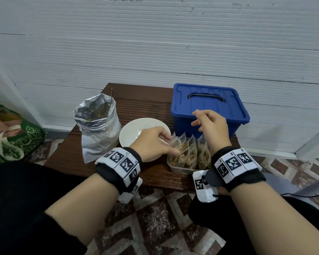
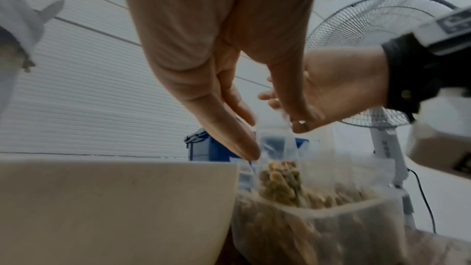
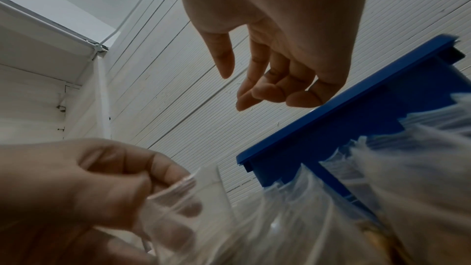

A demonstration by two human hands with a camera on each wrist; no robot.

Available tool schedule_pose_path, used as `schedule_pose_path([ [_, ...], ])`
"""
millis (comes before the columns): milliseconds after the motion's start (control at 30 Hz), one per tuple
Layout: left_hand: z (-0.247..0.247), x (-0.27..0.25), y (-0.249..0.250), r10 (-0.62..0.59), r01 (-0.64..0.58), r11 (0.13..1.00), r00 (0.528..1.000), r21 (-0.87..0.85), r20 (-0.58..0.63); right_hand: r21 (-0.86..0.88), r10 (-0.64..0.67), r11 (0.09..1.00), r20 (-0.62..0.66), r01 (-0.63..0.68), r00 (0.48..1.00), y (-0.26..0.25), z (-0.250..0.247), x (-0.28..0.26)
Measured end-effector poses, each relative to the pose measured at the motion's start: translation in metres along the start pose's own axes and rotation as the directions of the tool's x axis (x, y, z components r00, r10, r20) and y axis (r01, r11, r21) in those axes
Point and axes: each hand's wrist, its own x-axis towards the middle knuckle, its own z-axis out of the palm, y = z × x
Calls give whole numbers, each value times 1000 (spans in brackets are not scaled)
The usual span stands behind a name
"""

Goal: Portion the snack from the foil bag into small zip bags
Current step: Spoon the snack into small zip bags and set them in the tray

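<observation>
Left hand at the zip bags, right hand lifted clear

My left hand [image 1: 151, 142] pinches the top edge of a small zip bag [image 1: 175, 144] among filled ones standing in the metal tray [image 1: 180, 170] at the bench's [image 1: 142, 100] near edge; my right hand [image 1: 210, 126] hovers above them, fingers loosely curled, holding nothing (blue box [image 1: 208, 105] close behind). The foil bag [image 1: 98, 126] stands open left of my fingers, beyond the white bowl [image 1: 133, 133]. Ribbed white wall; patterned floor.
</observation>
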Motion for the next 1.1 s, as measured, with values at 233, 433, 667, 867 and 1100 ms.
schedule_pose_path([
  [233,-36,28,-23,-115,119,993,983,15,-145,38,0,999,16,-1,1000,-5,4,1],
  [433,-37,47,-44,-151,155,893,988,423,-43,35,-25,999,47,24,999,-9,14,1],
  [667,-18,54,-57,-275,189,839,956,510,98,25,-16,1000,60,15,998,-7,19,3],
  [867,-15,55,-63,-219,226,883,974,413,-65,15,-3,1000,63,2,998,-3,21,4],
  [1100,-24,53,-59,-209,255,940,955,228,-209,6,0,1000,69,-1,998,-1,23,5],
])
